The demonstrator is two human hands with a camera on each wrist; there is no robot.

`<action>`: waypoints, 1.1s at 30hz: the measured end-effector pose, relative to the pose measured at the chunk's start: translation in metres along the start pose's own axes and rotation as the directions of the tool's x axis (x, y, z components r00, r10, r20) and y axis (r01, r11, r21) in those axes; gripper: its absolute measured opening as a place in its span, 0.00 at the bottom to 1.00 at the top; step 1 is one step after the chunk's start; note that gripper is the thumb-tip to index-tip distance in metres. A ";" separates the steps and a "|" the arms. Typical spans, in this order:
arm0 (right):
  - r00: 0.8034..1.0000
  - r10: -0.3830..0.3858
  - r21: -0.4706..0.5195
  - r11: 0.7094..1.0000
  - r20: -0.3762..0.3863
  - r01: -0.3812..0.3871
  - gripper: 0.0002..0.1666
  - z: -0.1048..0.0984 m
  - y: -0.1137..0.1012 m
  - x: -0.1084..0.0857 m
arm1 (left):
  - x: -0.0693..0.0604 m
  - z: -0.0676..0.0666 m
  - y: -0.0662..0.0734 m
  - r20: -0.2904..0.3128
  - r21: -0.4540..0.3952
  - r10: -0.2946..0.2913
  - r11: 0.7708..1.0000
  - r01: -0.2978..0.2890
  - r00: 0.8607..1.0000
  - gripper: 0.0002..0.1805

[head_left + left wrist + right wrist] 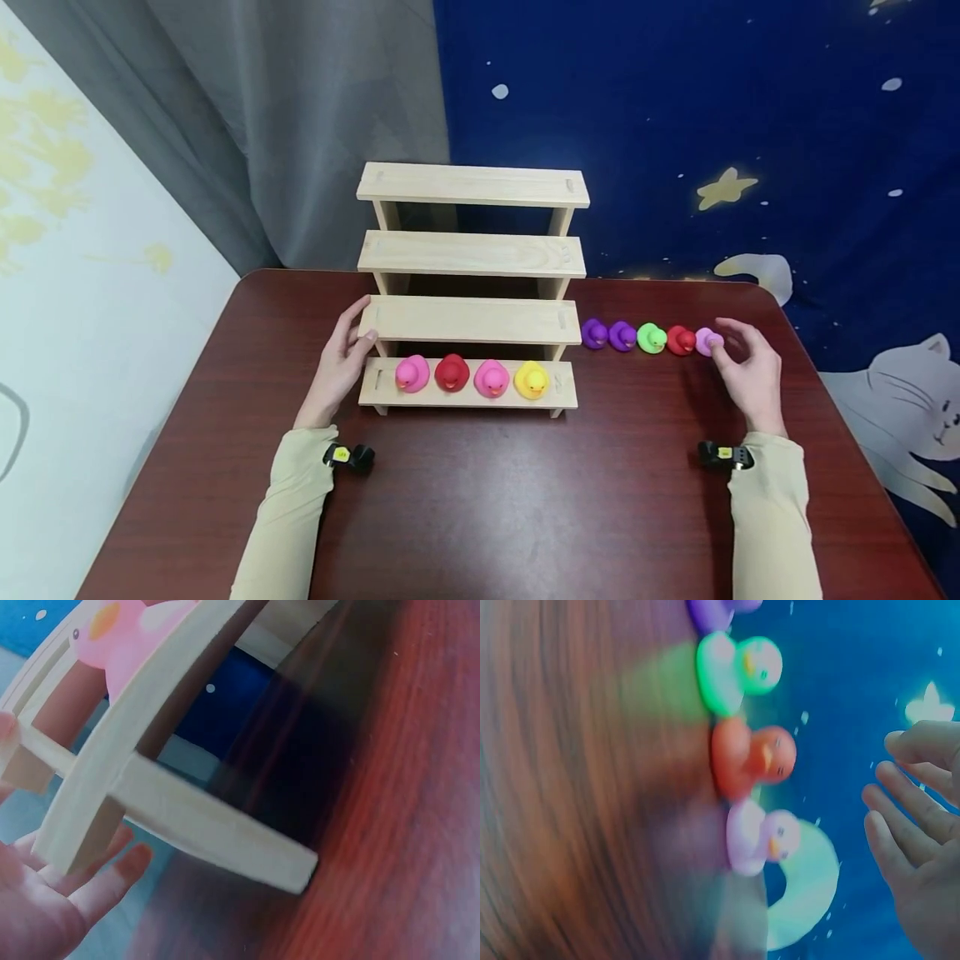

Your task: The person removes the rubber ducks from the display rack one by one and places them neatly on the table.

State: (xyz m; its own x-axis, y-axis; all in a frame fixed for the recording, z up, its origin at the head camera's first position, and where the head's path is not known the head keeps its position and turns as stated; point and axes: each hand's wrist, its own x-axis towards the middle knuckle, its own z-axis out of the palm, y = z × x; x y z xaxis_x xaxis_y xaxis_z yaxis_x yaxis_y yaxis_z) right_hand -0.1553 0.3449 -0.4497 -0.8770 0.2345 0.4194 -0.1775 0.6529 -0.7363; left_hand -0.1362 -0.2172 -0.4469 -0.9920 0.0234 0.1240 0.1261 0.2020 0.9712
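Note:
My left hand (335,375) rests at the left end of a stepped wooden shelf (468,320), touching its second-lowest step. In the left wrist view its fingers (105,896) look loosely extended beside the wood. Along the lowest step sit a pink duck (411,374), a red duck (452,373), another pink duck (491,379) and a yellow duck (532,380). On the right, my right hand (752,379) is beside a lilac duck (703,340). The right wrist view shows that hand apart from the lilac duck, fingers extended, holding nothing.
Left of the lilac duck, a row on the table (510,500) holds a red duck (681,340), a green duck (651,338) and two purple ducks (622,336). Grey curtain (322,125) and blue starry cloth (637,125) hang behind. A white wall (97,292) borders the left.

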 end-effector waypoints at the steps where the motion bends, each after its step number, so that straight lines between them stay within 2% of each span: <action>1: 1.000 -0.022 0.004 1.000 0.004 0.022 0.20 0.002 -0.002 0.000 | 0.000 -0.002 -0.005 0.000 -0.009 -0.006 1.000 0.006 1.000 0.31; 7: 0.992 -0.113 0.021 0.993 0.050 0.112 0.19 0.018 -0.011 -0.005 | -0.006 -0.010 -0.013 0.005 -0.015 0.000 1.000 0.000 1.000 0.32; 13: 0.985 -0.137 0.083 0.988 0.102 0.129 0.21 0.028 -0.023 -0.009 | -0.014 -0.015 -0.015 -0.003 0.017 -0.015 1.000 0.015 1.000 0.32; 17: 0.980 -0.137 0.205 0.973 0.142 0.106 0.20 0.033 -0.038 -0.014 | -0.019 -0.019 -0.018 -0.011 0.042 -0.026 0.999 0.026 1.000 0.32; 20: 0.967 -0.163 0.308 0.946 0.195 0.097 0.19 0.033 -0.058 -0.019 | -0.023 -0.023 -0.020 -0.007 0.056 -0.024 0.998 0.024 1.000 0.32; 23: 0.955 -0.178 0.365 0.927 0.237 0.082 0.18 0.032 -0.075 -0.023 | -0.027 -0.025 -0.023 0.001 0.050 -0.024 0.998 0.024 1.000 0.31; 26: 0.948 -0.161 0.431 0.902 0.275 0.028 0.18 0.034 -0.081 -0.025 | -0.031 -0.025 -0.026 0.006 0.047 -0.025 0.999 0.024 1.000 0.30; 30: 0.930 -0.144 0.480 0.876 0.338 -0.039 0.17 0.035 -0.089 -0.027 | -0.035 -0.026 -0.029 0.021 0.043 -0.031 0.999 0.030 0.999 0.30; 33: 0.910 -0.164 0.479 0.877 0.380 -0.041 0.18 0.037 -0.096 -0.029 | -0.038 -0.027 -0.031 0.042 0.019 -0.033 0.999 0.033 0.999 0.29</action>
State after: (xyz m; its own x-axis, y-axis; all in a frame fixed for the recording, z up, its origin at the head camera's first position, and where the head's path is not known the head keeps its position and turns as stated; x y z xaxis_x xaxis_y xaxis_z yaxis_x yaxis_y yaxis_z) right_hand -0.1294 0.2487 -0.4101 -0.9388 -0.1676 0.3010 -0.3331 0.2183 -0.9173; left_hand -0.1027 -0.2507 -0.4764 -0.9949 0.0576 0.0828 0.0936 0.2215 0.9706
